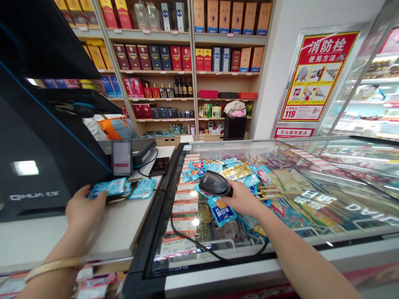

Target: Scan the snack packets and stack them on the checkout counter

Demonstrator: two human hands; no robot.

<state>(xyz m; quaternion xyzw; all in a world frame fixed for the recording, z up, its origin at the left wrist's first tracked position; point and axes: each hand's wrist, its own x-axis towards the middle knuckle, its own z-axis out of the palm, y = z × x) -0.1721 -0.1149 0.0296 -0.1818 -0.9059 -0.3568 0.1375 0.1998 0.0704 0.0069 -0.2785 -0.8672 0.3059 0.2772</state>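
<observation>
Mind that black cable (202, 249) looping across the lower middle of the frame: if the scanner (214, 183) were pulled far to the left, the slack could sweep a loose packet (222, 211) off the heap, since those foil pouches look light and slick and lie unfenced on the glass-topped case (152, 228). On your other side, the blue packets (112, 187), left of centre on the table (115, 236), seem held mostly by one end — too light a pinch might let the stack fan apart. A careless sideways push there could also nudge the phone (159, 166), which lies near the table's edge. As for pose, your left grip (85, 207) comes up from the lower left corner, thumb over the top packet, fingers behind, pinching the stack. Your right grip (243, 199) reaches in from the lower right with the forearm slanting over the case; it is closed round the scanner's handle — the head points to the left, above the heap at the middle of the frame.
</observation>
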